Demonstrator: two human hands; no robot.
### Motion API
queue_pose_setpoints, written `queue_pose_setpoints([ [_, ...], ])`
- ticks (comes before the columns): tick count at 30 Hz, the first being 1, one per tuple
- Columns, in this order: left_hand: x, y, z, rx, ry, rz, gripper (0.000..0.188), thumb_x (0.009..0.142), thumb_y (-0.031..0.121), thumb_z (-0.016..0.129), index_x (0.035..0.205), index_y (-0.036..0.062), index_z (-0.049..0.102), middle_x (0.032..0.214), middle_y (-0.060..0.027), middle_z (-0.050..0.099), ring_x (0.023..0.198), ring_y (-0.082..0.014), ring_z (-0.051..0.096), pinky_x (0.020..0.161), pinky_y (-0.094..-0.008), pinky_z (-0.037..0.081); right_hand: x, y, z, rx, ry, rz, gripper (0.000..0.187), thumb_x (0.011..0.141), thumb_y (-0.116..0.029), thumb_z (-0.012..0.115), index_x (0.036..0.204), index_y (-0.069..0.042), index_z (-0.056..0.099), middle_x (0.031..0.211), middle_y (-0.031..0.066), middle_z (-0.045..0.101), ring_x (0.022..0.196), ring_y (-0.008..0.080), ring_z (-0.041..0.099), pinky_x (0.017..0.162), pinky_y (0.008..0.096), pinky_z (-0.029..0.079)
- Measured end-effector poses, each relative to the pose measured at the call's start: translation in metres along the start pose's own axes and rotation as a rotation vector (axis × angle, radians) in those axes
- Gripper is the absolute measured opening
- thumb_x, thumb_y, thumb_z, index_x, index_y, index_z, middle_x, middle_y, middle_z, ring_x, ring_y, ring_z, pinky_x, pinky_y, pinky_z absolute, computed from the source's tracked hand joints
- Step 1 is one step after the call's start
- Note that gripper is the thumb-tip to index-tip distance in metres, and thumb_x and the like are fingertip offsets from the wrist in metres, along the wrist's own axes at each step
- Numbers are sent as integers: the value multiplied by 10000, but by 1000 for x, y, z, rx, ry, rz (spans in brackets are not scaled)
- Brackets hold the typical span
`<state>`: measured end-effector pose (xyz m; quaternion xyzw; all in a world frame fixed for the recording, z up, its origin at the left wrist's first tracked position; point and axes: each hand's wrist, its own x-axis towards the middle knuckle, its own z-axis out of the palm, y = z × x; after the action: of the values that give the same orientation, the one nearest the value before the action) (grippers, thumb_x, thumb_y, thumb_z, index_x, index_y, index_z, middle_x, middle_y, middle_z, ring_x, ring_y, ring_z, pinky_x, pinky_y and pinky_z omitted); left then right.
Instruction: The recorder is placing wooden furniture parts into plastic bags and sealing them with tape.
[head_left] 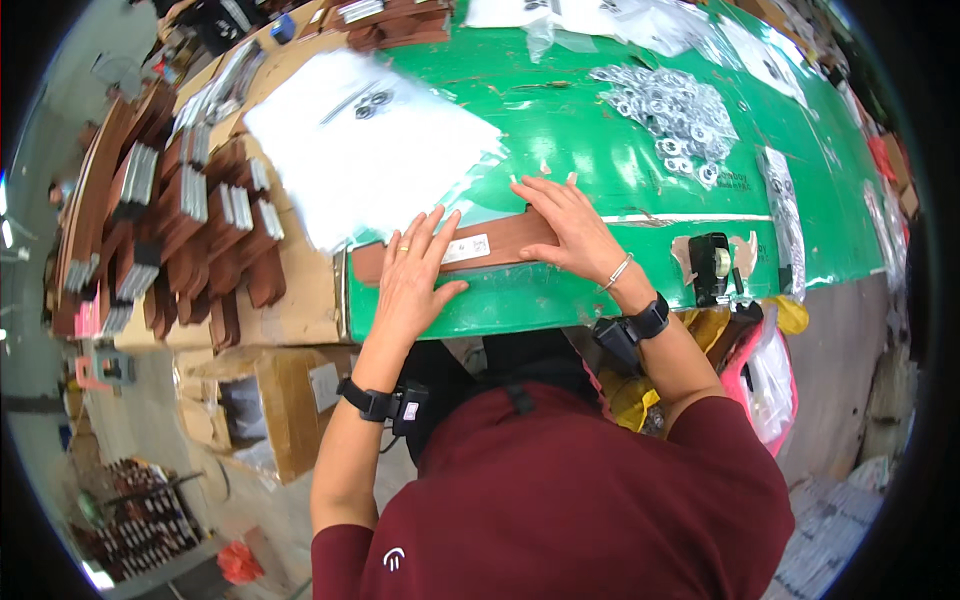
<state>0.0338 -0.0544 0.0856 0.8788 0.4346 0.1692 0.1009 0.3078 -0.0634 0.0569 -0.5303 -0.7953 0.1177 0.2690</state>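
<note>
A long reddish-brown wooden bar (pixel 510 238) with a white label lies crosswise on the green table, close to its front edge. My left hand (pixel 412 272) rests over the left part of the bar, fingers stretched out and thumb apart. Over the bar's right end lies my right hand (pixel 575 228), palm down, its fingers also extended. Neither hand is wrapped round the bar. Just behind the bar is a stack of white plastic bags (pixel 370 150) with a few small dark parts on top.
Stacks of brown bars (pixel 185 225) stand at the left. Small clear packets of ring-shaped parts (pixel 675 115) are heaped at the far right. A black tape dispenser (pixel 711 268) sits right of my hand, beside a long wrapped strip (pixel 783 215). An open cardboard box (pixel 285 410) stands below.
</note>
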Motion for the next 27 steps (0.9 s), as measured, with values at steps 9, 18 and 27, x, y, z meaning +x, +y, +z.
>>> queue_pose_setpoints([
  [9, 22, -16, 29, -12, -113, 17, 973, 634, 178, 887, 1496, 196, 433, 1271, -68, 591, 1211, -297, 540, 1078, -467, 359, -20, 25, 4, 249, 129, 239, 591, 907, -326, 705, 1424, -107, 522, 1427, 136, 541, 1313, 318, 500, 1100, 411, 389],
  [18, 12, -12, 26, -42, -87, -8, 872, 601, 152, 894, 1394, 179, 534, 1119, -71, 613, 1091, -295, 573, 993, -442, 387, -4, 31, 6, 287, 218, 307, 441, 931, -317, 678, 1316, -114, 606, 1275, 127, 639, 1218, 336, 582, 974, 408, 491],
  [27, 47, -42, 0, -67, -12, 87, 770, 772, 304, 812, 1458, 174, 488, 1190, -142, 625, 1057, -351, 601, 940, -442, 465, -4, 19, -2, 389, 249, 337, 370, 934, -239, 671, 1269, -87, 634, 1188, 108, 666, 1019, 276, 653, 869, 360, 518],
])
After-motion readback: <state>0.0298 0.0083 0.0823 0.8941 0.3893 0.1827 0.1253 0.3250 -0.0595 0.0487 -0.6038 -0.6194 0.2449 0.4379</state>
